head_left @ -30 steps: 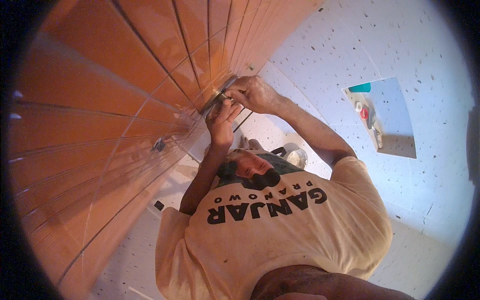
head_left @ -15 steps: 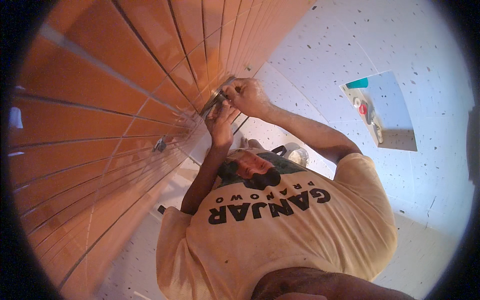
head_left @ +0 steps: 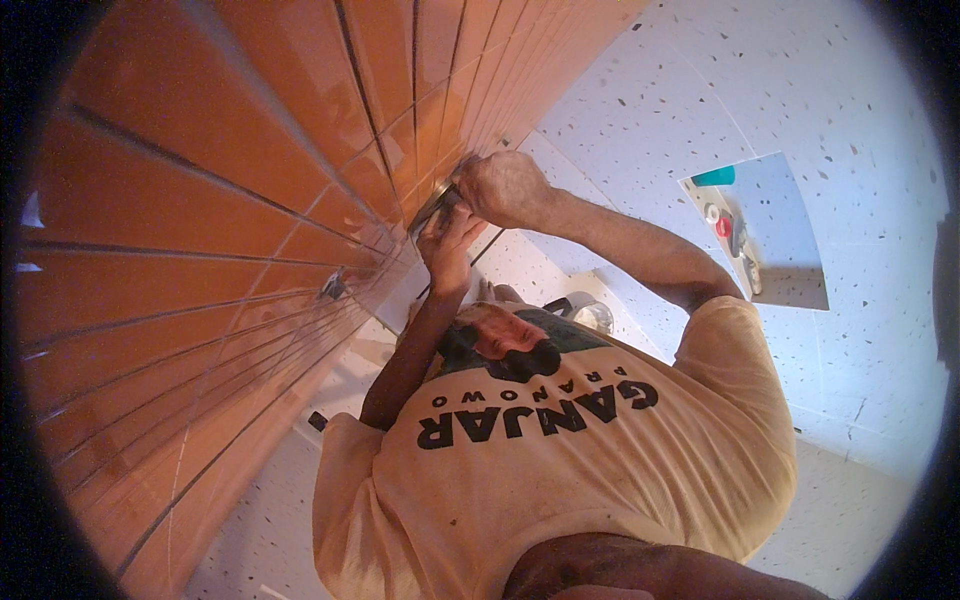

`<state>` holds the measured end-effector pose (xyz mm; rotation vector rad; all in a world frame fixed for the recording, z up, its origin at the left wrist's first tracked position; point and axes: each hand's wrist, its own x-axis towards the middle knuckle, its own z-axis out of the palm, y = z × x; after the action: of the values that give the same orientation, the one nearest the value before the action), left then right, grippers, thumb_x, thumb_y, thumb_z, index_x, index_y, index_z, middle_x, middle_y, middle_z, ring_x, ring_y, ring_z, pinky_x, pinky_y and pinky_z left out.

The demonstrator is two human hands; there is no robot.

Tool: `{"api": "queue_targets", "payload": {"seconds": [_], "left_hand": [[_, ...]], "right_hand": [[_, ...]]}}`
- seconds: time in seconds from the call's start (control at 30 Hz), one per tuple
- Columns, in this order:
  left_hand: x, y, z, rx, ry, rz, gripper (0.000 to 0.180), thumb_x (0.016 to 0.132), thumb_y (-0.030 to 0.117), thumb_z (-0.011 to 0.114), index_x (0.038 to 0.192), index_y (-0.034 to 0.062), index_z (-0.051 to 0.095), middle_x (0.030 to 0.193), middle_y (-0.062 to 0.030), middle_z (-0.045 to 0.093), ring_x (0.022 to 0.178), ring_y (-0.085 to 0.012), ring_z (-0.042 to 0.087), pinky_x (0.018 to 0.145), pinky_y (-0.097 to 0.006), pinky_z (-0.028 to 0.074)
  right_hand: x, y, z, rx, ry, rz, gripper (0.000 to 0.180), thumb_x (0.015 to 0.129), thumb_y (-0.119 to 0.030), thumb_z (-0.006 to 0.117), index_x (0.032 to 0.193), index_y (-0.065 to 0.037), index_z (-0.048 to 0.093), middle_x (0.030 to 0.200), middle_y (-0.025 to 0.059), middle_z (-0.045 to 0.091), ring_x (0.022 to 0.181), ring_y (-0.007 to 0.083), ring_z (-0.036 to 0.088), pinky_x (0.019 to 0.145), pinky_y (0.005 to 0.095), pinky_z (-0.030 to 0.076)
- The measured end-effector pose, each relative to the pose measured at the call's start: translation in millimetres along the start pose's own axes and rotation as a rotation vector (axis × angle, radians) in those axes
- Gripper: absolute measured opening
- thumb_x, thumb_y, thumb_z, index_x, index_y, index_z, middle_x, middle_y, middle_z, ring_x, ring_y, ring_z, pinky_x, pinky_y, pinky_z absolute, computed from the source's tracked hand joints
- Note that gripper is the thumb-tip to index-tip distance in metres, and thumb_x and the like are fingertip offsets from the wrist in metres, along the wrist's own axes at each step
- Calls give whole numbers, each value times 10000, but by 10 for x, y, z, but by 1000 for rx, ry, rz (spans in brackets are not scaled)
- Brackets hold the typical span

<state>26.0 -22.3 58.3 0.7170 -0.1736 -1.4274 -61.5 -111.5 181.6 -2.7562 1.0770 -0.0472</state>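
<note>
A dark, shiny metal fitting [head_left: 438, 200] lies against the orange tiled wall [head_left: 330, 130], partly covered by my hands. My right hand [head_left: 507, 189] is closed in a fist at its upper end, with the back of the hand turned up and the fingertips hidden. Just below, my left hand [head_left: 446, 248] reaches up with fingers and thumb on the lower part of the fitting. The two hands nearly touch. What lies between the right fingers is hard to make out.
Another small metal fitting [head_left: 333, 284] sticks out of the orange wall, lower down. On the right, a speckled pale wall [head_left: 620, 150] has a recessed niche [head_left: 790, 230] with a teal item [head_left: 714, 176] and several small red and white things. A round pale object [head_left: 592, 317] stands below.
My right hand has rolled over, and its fingers have curled out of sight at the fitting. The left hand stays nearly in place. The view has turned slightly.
</note>
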Motion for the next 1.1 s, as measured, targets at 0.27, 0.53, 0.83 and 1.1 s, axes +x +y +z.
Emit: {"api": "queue_targets", "payload": {"seconds": [0.27, 0.53, 0.83, 1.1], "left_hand": [[-29, 33, 52, 161, 31, -65, 337, 907, 218, 654, 1081, -57, 566, 987, -135, 656, 870, -236, 683, 783, -333, 577], [1, 29, 54, 141, 56, -54, 339, 893, 242, 673, 1046, -47, 583, 956, -144, 659, 846, -246, 682, 791, -347, 569], [-3, 19, 20, 93, 61, -53, 364, 860, 222, 716, 1048, -64, 594, 936, -169, 660, 832, -269, 687, 768, -355, 578], [-68, 74, 27, 149, 30, -25, 333, 891, 231, 679, 1062, -42, 597, 937, -163, 659, 846, -273, 687, 768, -357, 578]], "right_hand": [[60, 143, 61, 124, -124, 58, 188, 854, -176, 579, 825, -6, 654, 796, 178, 652, 748, 350, 656, 681, 444, 524], [-12, 27, -213, 115, -91, 134, 208, 838, -214, 591, 945, -43, 639, 821, 134, 658, 781, 306, 670, 694, 409, 547], [-8, 490, -227, -128, -19, -651, 450, 786, -135, 633, 1210, -5, 560, 1024, 117, 612, 934, 258, 631, 775, 353, 550], [233, 683, -80, -120, 45, -934, 436, 746, -107, 636, 1156, 32, 579, 932, 108, 607, 870, 230, 634, 767, 346, 542]]}}
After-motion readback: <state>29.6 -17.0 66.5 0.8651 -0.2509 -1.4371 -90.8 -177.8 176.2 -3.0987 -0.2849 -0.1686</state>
